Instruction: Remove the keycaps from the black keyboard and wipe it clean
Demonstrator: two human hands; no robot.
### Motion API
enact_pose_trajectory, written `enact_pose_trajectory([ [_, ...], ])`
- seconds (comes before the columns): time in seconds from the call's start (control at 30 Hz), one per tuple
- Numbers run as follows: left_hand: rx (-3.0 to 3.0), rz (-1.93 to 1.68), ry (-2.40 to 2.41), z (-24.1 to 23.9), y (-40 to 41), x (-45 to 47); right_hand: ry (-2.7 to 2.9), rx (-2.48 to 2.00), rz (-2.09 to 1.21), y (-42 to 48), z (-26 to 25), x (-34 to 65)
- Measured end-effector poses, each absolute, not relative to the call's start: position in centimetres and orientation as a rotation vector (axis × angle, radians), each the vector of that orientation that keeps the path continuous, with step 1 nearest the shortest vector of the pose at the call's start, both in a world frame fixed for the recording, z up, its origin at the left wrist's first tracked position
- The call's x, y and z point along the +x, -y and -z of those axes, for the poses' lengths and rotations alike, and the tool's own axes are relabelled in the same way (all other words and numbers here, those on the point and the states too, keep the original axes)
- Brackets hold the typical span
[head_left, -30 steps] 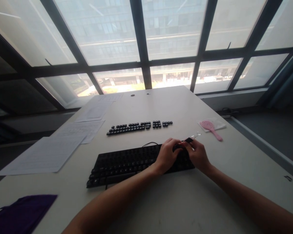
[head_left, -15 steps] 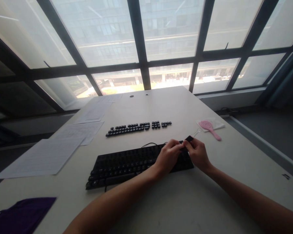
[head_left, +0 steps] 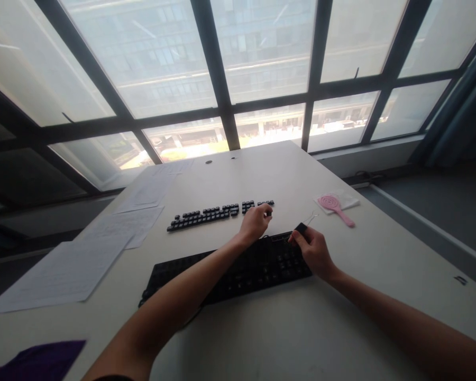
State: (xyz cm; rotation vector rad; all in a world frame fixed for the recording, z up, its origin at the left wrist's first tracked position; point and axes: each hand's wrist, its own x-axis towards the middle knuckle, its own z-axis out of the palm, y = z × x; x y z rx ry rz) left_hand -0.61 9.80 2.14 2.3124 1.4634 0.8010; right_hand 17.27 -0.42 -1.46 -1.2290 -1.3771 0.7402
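Matte black keyboard (head_left: pixel 269 270), long and slabby, sits at a slant on the near part of a smooth white desk (head_left: pixel 238 344). Right hand (head_left: pixel 315 248) is pinching a puller (head_left: pixel 301 228) over its far right corner: blocky black handle, thin shiny wire loops sticking out the far end. Can't tell if those fingers touch the board. Left hand (head_left: pixel 257 221) is curled shut just past the far edge, fingertips pinching a small dark bit (head_left: pixel 268 213), looks like a keycap. Loose chunky keycaps (head_left: pixel 204 217) sit in rows just beyond, the right end partly blocked by that hand. The left forearm also cuts across the board and hides a lot of its left side. Around it: flat paper sheets (head_left: pixel 63 275) far left, rumpled purple cloth (head_left: pixel 43 360) near left, pink brush (head_left: pixel 329 202) with a swirly head on crinkly clear plastic (head_left: pixel 351 201) at right.
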Motion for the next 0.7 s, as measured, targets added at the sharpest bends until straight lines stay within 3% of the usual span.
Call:
enact_pose_trajectory([
  [0.37,2.426,-0.737,-1.477,0.7,-13.0,0.8,1.381,-1.241,-0.775,0.2,1.5,17.5],
  [0.7,2.550,-0.641,-1.578,0.0,-12.3,0.0,1.383,-1.231,-0.774,0.3,1.5,17.4],
])
